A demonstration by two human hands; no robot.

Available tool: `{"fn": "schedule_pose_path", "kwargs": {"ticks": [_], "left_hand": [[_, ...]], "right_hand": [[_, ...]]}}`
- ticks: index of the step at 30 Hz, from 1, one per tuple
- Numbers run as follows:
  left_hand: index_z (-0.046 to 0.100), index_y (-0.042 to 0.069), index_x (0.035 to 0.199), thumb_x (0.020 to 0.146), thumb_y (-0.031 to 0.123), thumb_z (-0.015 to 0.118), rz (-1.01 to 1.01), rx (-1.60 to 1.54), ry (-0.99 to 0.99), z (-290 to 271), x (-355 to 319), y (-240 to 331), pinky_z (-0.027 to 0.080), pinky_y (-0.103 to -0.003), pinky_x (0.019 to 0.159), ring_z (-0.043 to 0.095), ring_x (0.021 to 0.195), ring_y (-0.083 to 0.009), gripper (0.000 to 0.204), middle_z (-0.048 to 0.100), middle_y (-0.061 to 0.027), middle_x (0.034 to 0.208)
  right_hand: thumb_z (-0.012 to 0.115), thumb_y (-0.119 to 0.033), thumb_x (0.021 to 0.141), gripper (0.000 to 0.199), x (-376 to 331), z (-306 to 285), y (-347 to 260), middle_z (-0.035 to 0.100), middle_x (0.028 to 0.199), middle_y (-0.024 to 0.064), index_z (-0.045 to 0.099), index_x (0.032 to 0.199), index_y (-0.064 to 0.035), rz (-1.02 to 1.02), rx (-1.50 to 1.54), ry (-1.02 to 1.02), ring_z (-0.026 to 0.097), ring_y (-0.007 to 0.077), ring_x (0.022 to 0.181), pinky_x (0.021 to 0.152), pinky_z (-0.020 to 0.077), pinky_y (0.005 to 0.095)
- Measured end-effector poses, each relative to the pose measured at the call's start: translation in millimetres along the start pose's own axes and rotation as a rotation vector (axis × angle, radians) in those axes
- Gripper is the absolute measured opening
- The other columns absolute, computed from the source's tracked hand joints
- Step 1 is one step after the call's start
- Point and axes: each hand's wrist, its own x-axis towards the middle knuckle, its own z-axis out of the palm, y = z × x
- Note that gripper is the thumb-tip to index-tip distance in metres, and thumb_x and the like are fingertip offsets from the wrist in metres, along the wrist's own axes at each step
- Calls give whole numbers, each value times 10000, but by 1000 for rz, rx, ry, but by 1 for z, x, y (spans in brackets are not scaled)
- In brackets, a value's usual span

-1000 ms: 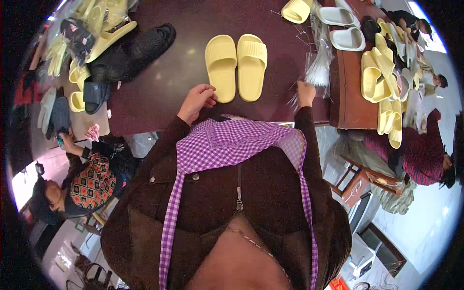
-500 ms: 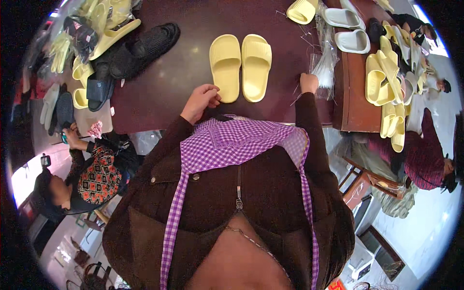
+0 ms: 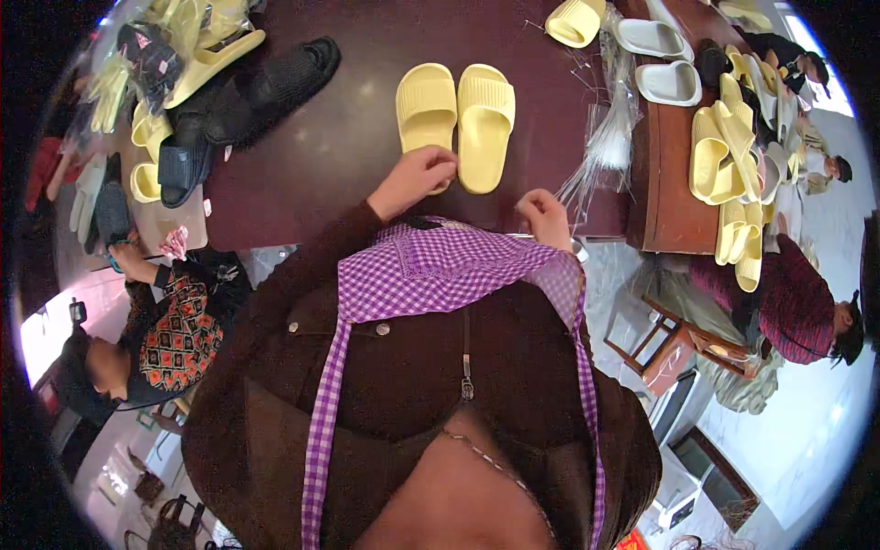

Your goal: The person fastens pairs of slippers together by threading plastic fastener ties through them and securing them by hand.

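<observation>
A pair of pale yellow slippers lies side by side on the dark brown table (image 3: 312,174), toes pointing away from me. My left hand (image 3: 417,179) has its fingers curled over the heel of the left slipper (image 3: 426,105). The right slipper (image 3: 486,119) lies untouched beside it. My right hand (image 3: 545,215) is curled at the table's near edge, just below a heap of clear plastic bags (image 3: 605,137). Whether it holds anything is too small to tell. I wear a purple checked apron over a brown jacket.
Black shoes (image 3: 275,78) and more yellow slippers (image 3: 206,50) are piled at the table's left. A second table (image 3: 669,202) on the right carries grey slippers (image 3: 660,60) and stacked yellow ones (image 3: 724,156). Seated people work at lower left (image 3: 165,330) and at right (image 3: 788,302).
My right hand has drawn back from the clear plastic bags toward the table's near edge. My left hand has stayed at the left slipper's heel.
</observation>
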Motion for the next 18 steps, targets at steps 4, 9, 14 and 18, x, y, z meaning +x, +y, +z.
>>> {"fn": "schedule_pose_path", "kwargs": {"ticks": [4, 9, 14, 18], "left_hand": [[489, -57, 1115, 887, 167, 486, -29, -167, -79, 22, 17, 22, 477, -262, 591, 567, 620, -144, 319, 613, -116, 876], [459, -74, 1122, 911, 157, 461, -141, -562, -92, 18, 21, 24, 497, -284, 602, 577, 638, -154, 312, 605, -151, 934], [457, -64, 1096, 926, 131, 421, -143, -662, 8, 1, 13, -1, 516, -296, 646, 598, 734, -189, 261, 590, -179, 974], [457, -66, 1077, 926, 115, 406, -164, -685, 83, -15, -16, -15, 519, -310, 686, 604, 807, -220, 241, 589, -191, 958]], "right_hand": [[594, -118, 779, 113, -10, 17, -7, 566, 619, 46, 574, 820, -14, 46, 8, -122, 551, 159, 546, 491, 415, 280], [590, -78, 767, 100, -19, 13, -14, 591, 664, 129, 567, 835, -9, -164, -393, -225, 584, 298, 587, 547, 454, 360], [569, -48, 761, 99, -18, 0, -15, 586, 783, 179, 565, 852, -12, -274, -618, -37, 578, 376, 742, 656, 467, 409], [541, -38, 766, 91, -4, 3, -27, 581, 865, 172, 562, 852, -16, -553, -622, 101, 568, 366, 809, 694, 466, 407]]}}
